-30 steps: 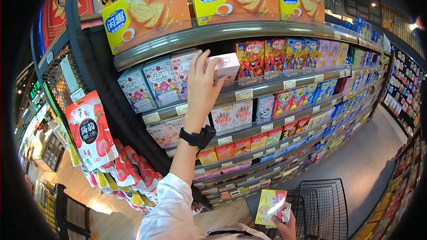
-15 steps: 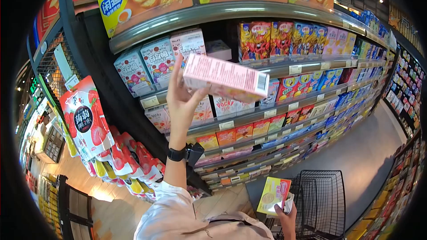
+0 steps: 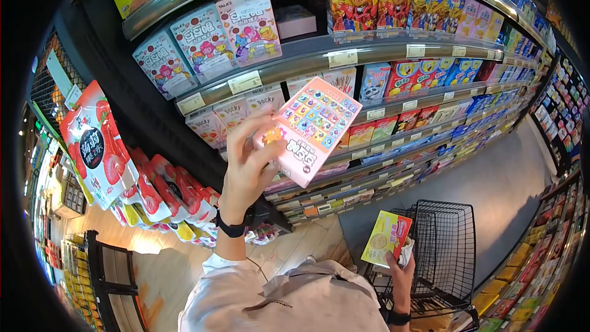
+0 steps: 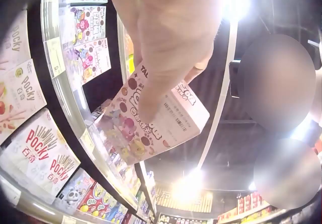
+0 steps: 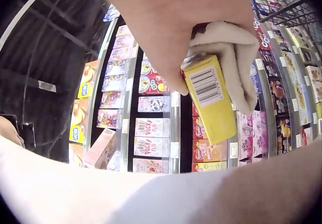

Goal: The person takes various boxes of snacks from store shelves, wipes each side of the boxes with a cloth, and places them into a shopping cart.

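Observation:
In the head view my left hand point(image 3: 243, 175) grips a pink snack box point(image 3: 322, 114) by its left side, thumb across one printed face. A grid of small cartoon pictures covers the box's upper part. The left wrist view shows the thumb pressed on this carton point(image 4: 133, 141), with a barcode on the adjoining side. Low at the right, my right hand point(image 3: 402, 273) holds a yellow box point(image 3: 382, 237). In the right wrist view its barcode end point(image 5: 209, 88) faces the camera, and a folded white cloth point(image 5: 244, 75) is bunched beside it in the same hand.
Shelves hold TALA'S boxes point(image 3: 251, 27), Pocky boxes point(image 3: 233, 110) and red-and-yellow snack boxes point(image 3: 353, 3). One box point(image 3: 296, 21) lies flat beside the TALA'S row. Red jelly pouches point(image 3: 98, 144) hang at left. A black wire cart point(image 3: 445, 233) stands at lower right.
My left hand has taken the pink box off the shelf, drawn it down and nearer, and turned it to show another face. The right hand keeps hold of the yellow box.

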